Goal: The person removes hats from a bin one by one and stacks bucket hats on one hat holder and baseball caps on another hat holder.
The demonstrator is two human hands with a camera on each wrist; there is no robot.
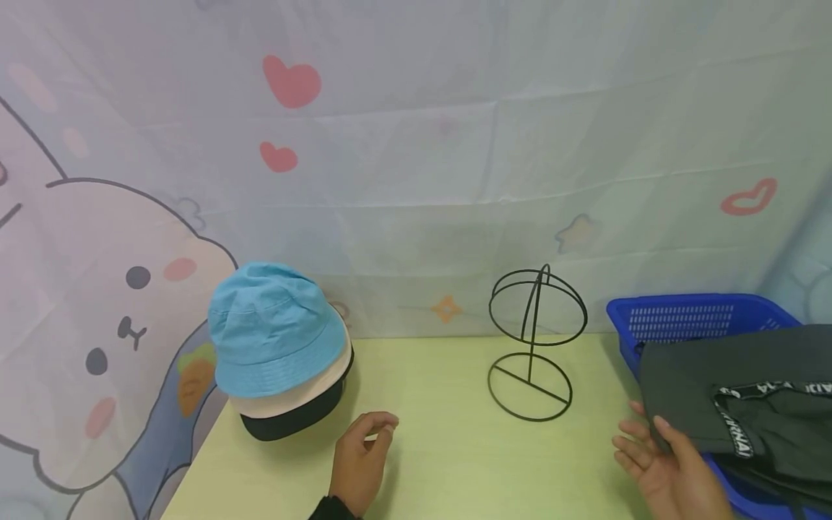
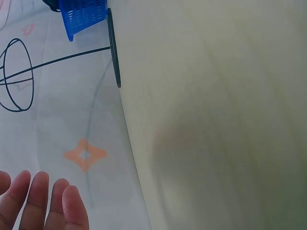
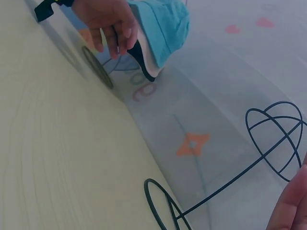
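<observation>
While my left hand (image 1: 360, 458) hovered low in the centre of the head view, its fingers loosely curled and holding nothing, it sat just to the right of the stack of hats (image 1: 282, 354) at the left of the frame. That stack had a blue bucket hat (image 1: 273, 325) on top, a cream one (image 1: 305, 393) beneath it and a black one (image 1: 289, 422) at the bottom, all standing on the pale green table (image 1: 448, 462). My right hand (image 1: 669, 469) was at the lower right, palm turned up with the fingers spread and fairly straight, its fingertips touching the near edge of a dark grey garment (image 1: 734, 397) with a lettered band; whether I had any real grip on the cloth I could not tell. The garment lay over the blue plastic basket (image 1: 682, 318) at the right edge. Between my two hands, toward the centre right, stood an empty black wire hat stand (image 1: 533, 347), apart from both. Behind everything hung a pale backdrop (image 1: 416, 144) with hearts and a cartoon rabbit.
</observation>
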